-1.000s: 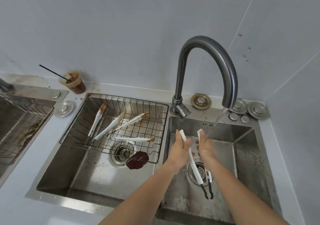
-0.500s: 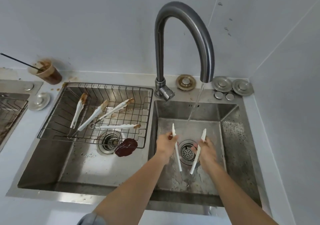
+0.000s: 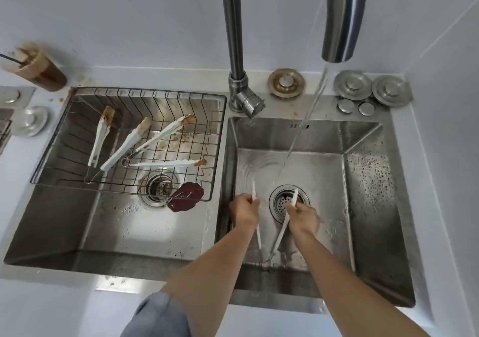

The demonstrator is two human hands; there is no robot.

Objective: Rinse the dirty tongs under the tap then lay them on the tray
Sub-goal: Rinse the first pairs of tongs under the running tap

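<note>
I hold one pair of white tongs [image 3: 281,233] low in the right sink basin [image 3: 368,181], spread into a V with the hinge toward me. My left hand [image 3: 243,211] grips the left arm and my right hand [image 3: 303,216] grips the right arm, over the drain [image 3: 282,199]. Water runs from the tap [image 3: 339,20] and lands just beyond the tong tips. Several dirty white tongs [image 3: 134,139] with brown tips lie in the wire tray [image 3: 62,119] over the left basin.
A brown spill [image 3: 185,196] lies on the left basin floor beside its drain [image 3: 158,187]. A cup of brown drink [image 3: 39,71] stands at the back left. Metal sink plugs [image 3: 352,85] sit behind the right basin. The tap handle [image 3: 247,103] sticks out between the basins.
My hands have lowered the tongs toward the basin floor and spread their arms apart, out of the stream. My view has moved closer and lower over the sink.
</note>
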